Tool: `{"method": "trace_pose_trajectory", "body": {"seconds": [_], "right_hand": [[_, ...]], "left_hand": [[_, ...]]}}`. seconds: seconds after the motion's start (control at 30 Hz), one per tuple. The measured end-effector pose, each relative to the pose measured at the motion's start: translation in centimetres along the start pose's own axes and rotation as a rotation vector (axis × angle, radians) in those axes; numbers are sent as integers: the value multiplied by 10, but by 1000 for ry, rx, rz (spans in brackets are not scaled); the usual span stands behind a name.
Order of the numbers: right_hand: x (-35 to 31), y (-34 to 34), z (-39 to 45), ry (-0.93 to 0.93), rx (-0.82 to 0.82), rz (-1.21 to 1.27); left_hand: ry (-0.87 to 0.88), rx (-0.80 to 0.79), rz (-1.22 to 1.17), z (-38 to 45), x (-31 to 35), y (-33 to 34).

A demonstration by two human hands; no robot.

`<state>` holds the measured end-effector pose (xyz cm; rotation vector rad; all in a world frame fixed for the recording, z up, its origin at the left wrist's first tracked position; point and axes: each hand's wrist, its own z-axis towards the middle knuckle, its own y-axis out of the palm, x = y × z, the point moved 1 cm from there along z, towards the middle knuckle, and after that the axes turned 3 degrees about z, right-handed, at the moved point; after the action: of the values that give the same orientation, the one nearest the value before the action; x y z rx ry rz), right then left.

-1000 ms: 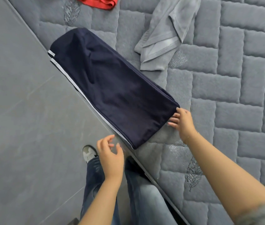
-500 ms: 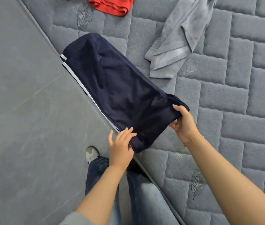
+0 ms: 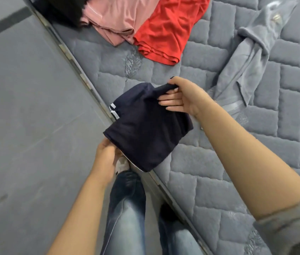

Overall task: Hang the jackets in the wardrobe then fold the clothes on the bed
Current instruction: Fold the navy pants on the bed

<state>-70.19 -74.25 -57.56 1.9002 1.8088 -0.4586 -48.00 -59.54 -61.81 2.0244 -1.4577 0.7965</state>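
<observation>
**Navy garment mid-fold; several pieces left on bed**

The person stands at the edge of the bed (image 3: 255,162), both hands on a navy garment w/ white side stripes (image 3: 145,129), prob. track pants or shorts. It lies doubled into a compact rectangle at the mattress edge, its near corner overhanging above the person's jeans (image 3: 127,208).

Hands: right hand (image 3: 180,96) pinches the far corner of the navy fabric, thumb over the top, fingers stretched underneath. Left hand (image 3: 107,153) grips the near-left edge, fingers tucked beneath the cloth; exact finger position partly hidden.

Progress, judged from the layout: this piece looks nearly done, maybe one more fold or a final smoothing. Still unfolded on the bed: a red garment (image 3: 165,32) and a pink garment (image 3: 112,17), touching each other near the far edge, w/ something black (image 3: 62,10) just beside the pink, too cropped to identify. A grey garment (image 3: 252,57) sprawls loose, well apart to the right of the navy one.

Wardrobe isn't in view, so the jacket-hanging part can't be confirmed. No folded stack visible either. Approx. three or four items seem left, so the folding stage looks early to middle.
</observation>
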Motion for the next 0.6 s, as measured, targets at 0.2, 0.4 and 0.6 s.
{"method": "trace_pose_trajectory", "body": {"seconds": [0.2,0.4,0.6], "right_hand": [[4,53,72,-91,153,-123],[37,42,65,-265,124,-185],[69,-8,67,-305,452,-648]], "left_hand": [[-210,-13,-370,56,38,-11],[-233,150,183,67,7,14],[-498,55,2,91,-7,8]]}}
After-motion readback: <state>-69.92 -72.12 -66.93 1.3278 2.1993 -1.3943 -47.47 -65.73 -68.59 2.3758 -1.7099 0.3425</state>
